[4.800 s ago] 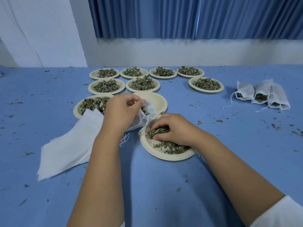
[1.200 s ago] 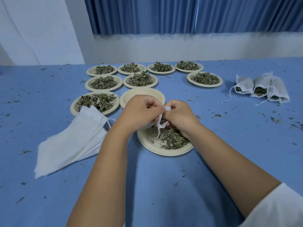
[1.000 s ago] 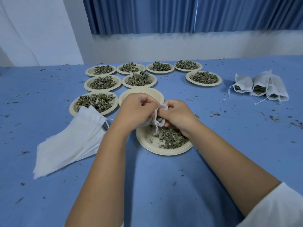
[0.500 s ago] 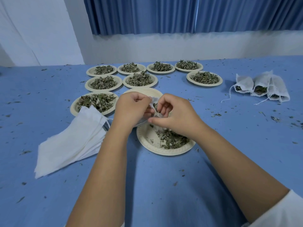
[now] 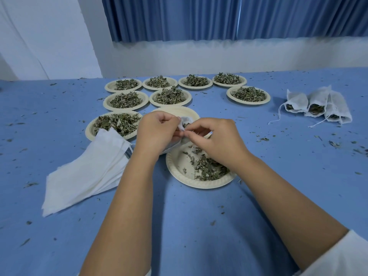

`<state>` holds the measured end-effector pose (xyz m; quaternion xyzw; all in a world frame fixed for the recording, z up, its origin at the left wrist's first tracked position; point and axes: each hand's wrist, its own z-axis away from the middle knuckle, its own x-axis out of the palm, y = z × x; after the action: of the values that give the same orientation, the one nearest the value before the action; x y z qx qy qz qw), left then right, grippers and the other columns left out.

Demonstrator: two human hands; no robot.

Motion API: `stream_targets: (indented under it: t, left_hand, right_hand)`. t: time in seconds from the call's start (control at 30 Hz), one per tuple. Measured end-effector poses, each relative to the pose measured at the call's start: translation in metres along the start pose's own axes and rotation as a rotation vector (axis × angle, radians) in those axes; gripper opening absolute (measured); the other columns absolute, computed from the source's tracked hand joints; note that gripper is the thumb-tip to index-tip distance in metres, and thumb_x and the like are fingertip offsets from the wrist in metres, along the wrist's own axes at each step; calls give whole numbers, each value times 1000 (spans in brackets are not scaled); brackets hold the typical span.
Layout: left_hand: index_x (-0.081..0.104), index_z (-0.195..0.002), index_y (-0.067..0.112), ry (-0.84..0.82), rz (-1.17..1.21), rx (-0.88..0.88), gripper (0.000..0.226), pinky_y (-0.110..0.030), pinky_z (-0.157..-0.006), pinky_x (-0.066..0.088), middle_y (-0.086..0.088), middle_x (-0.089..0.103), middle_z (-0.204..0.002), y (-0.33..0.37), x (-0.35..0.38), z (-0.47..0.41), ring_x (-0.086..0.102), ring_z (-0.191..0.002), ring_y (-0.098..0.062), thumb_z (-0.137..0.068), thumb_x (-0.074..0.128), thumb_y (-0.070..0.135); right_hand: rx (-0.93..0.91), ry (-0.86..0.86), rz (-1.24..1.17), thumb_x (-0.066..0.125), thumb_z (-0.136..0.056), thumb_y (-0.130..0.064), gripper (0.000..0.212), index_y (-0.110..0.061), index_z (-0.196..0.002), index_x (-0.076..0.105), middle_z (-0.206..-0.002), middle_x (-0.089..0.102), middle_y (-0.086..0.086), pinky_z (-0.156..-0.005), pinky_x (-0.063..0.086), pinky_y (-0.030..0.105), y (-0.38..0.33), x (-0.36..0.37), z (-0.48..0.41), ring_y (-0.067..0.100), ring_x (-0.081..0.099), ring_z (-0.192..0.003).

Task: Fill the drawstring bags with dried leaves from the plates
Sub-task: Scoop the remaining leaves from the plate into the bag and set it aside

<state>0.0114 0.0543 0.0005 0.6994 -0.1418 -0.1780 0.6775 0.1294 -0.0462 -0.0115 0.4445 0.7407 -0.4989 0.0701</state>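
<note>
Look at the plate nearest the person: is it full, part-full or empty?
Part-full. The nearest plate holds dried leaves only on its right side; its left half is bare.

There is one view only, from a wide-angle camera on my head, looking forward and down over the blue table (image 5: 199,226). My forearms come in from the bottom edge, and the near plate (image 5: 179,166) sits close below, about mid-picture. Beyond that plate the table runs to a white wall (image 5: 219,54) and blue curtain (image 5: 219,16), which fill the top. Left of that plate the table runs out to the frame's edge, and to its right likewise. Straight lines bow near the edges.
</note>
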Motion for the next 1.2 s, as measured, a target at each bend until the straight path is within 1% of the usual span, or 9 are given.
stream_targets:
  t: [0.2, 0.37, 0.53, 0.7, 0.83, 0.93, 1.03, 1.13, 1.2]
  left_hand:
    - [68, -80, 9, 30, -50, 12, 13, -37, -72, 61, -4, 68, -57, 2, -4, 1, 66, -59, -19, -92, 63, 7]
    - [69, -81, 7, -37, -9, -1, 10, -25, -59, 59, -7, 69, -60, 8, -8, 8, 68, -57, -14, -90, 65, 7]
    - [70, -78, 7, -98, -59, -12, 11, -28, -64, 60, -7, 69, -60, 12, -5, 12, 67, -57, -12, -88, 67, 9]
    - [71, -72, 11, -127, -119, 7, 14, -28, -65, 60, -4, 69, -59, 11, -3, 11, 66, -56, -8, -85, 73, 15]
    - [73, -80, 8, -147, -90, -13, 10, -25, -65, 59, -6, 72, -66, 12, -5, 12, 66, -58, -10, -81, 79, 17]
    - [72, -90, 4, -167, -54, -33, 19, -25, -64, 58, -14, 74, -78, 13, -7, 13, 67, -64, -16, -76, 82, 12]
    - [71, -94, 6, -177, -67, -25, 22, -35, -75, 59, -16, 74, -89, 14, -7, 14, 67, -73, -22, -74, 82, 5]
    - [69, -95, 8, -189, -70, -8, 23, -48, -87, 55, -13, 69, -87, 15, -6, 15, 64, -78, -25, -77, 78, -2]
    - [68, -97, 8, -195, -88, 4, 24, -47, -85, 56, -13, 67, -90, 16, -5, 16, 63, -77, -25, -78, 78, -2]
  right_hand:
    - [246, 52, -320, 71, -87, -12, 6, -14, -82, 75, -73, 73, 2, -56, 56, 26, 4, -7, -7, 12, 67, -64]
    - [344, 54, -427, 73, -86, -9, 7, -15, -90, 70, -77, 75, 6, -58, 54, 21, 9, -12, -10, 11, 68, -65]
    - [304, 13, -280, 80, -79, -14, 15, -12, -84, 66, -64, 72, -2, -50, 45, 16, 4, -3, -7, 8, 66, -58]
    - [214, 25, -131, 80, -76, -11, 17, -22, -68, 70, -45, 53, -25, -48, 33, 7, 3, 5, -5, -2, 48, -44]
    - [236, -22, -185, 75, -83, -11, 4, -14, -84, 77, -46, 57, -17, -49, 35, 9, 4, 7, -5, -1, 46, -43]
    - [233, -66, -222, 70, -88, -15, 13, -24, -84, 78, -59, 66, -9, -54, 41, 12, 3, 3, -5, -3, 51, -51]
    - [272, -67, -273, 68, -89, -15, 18, -29, -81, 76, -65, 71, -11, -54, 45, 11, 2, -1, -6, -7, 58, -55]
    - [327, 17, -282, 67, -88, -15, 12, -20, -84, 77, -64, 68, -10, -49, 40, 12, 4, -1, -9, -4, 53, -48]
    - [333, 65, -321, 71, -86, -19, 6, -16, -81, 73, -59, 64, -12, -47, 38, 13, 4, -2, -9, -3, 51, -46]
